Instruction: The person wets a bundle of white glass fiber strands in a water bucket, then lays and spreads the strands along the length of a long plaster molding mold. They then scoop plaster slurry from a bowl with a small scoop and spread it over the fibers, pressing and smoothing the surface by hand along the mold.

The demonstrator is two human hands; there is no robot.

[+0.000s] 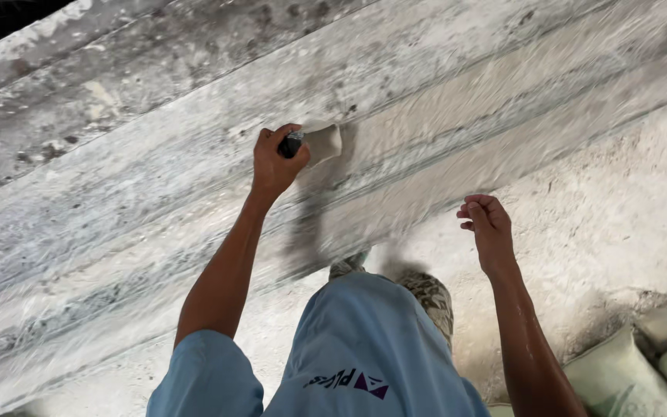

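Plaster-caked scraper [319, 144], likely light and stiff, gripped by its dark handle in left hand [274, 161] against wall [441, 116]; right hand [488, 225] loosely curled, empty.

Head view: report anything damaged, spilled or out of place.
The plastered surface is patchy, with dark blotches and flaked spots upper left. The left hand holds a paint brush against it; the right hand is curled and empty. Nothing spilled.

Left hand [274, 161] with trowel [319, 144] on wall ledge [457, 116], right hand [488, 228] lower right, sacks [619, 378] at bottom right corner
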